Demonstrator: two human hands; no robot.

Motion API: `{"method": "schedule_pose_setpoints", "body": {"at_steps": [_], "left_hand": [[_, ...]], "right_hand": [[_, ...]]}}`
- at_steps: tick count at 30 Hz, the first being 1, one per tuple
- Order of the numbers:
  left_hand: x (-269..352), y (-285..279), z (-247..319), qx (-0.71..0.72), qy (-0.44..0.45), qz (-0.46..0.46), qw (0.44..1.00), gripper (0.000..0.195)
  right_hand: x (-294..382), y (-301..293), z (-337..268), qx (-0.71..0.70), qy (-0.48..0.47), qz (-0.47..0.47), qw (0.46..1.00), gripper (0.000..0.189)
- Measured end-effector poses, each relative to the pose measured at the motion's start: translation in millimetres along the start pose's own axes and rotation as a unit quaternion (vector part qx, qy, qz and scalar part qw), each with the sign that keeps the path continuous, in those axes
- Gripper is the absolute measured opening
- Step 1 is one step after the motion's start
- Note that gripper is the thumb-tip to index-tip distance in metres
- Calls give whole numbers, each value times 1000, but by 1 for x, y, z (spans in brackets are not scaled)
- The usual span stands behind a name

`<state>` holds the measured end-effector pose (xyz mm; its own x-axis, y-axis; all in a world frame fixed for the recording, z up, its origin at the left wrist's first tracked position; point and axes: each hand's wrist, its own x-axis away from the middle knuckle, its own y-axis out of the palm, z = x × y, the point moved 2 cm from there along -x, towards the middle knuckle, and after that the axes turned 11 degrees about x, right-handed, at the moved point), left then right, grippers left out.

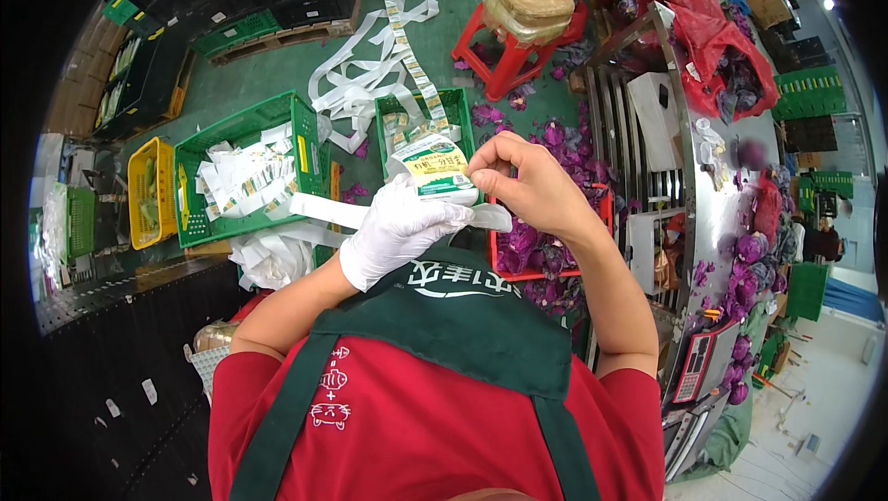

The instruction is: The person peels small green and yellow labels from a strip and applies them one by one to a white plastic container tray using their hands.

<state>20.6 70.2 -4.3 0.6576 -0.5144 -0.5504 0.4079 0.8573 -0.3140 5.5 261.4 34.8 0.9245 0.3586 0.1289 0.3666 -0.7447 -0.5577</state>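
In my left hand (pixel 409 227), which wears a white glove, is a printed plastic package (pixel 433 166) in green, yellow and white, bearing writing. At its right edge, the thumb and index finger of my bare right hand (pixel 520 178) are pinched together; whether a small sticker is between them is too small to tell. A white backing strip (pixel 326 211) runs out from the left of the glove. Beyond my hands stands a small green crate (pixel 458 104), into which a long strip of printed labels (pixel 409 50) leads.
A larger green crate (pixel 243 117) holds cut label strips. Loose white backing tape (pixel 347 85) lies on the floor. A red stool (pixel 496 74) stands ahead. Purple cabbage leaves surround a red crate (pixel 494 251). The steel table (pixel 714 223) at right carries cabbages and a scale (pixel 697 366).
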Motion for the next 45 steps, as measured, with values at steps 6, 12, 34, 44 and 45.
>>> {"method": "schedule_pose_setpoints", "body": {"at_steps": [6, 12, 34, 44, 45], "left_hand": [[-13, -6, 12, -34, 39, -31, 998, 25], [-11, -8, 11, -61, 45, -42, 996, 24], [-13, -5, 7, -76, 67, -38, 994, 15], [-19, -6, 9, 43, -81, -43, 995, 10], [-17, -7, 7, 43, -82, -44, 995, 10]], "right_hand": [[-3, -7, -9, 15, -25, -46, 999, 18], [-4, -13, -10, 70, -95, -52, 992, 16], [-3, -19, -8, -27, 67, -164, 984, 14], [2, -10, -26, 400, -127, 44, 907, 9], [3, -12, -26, 399, -126, 45, 907, 9]]}}
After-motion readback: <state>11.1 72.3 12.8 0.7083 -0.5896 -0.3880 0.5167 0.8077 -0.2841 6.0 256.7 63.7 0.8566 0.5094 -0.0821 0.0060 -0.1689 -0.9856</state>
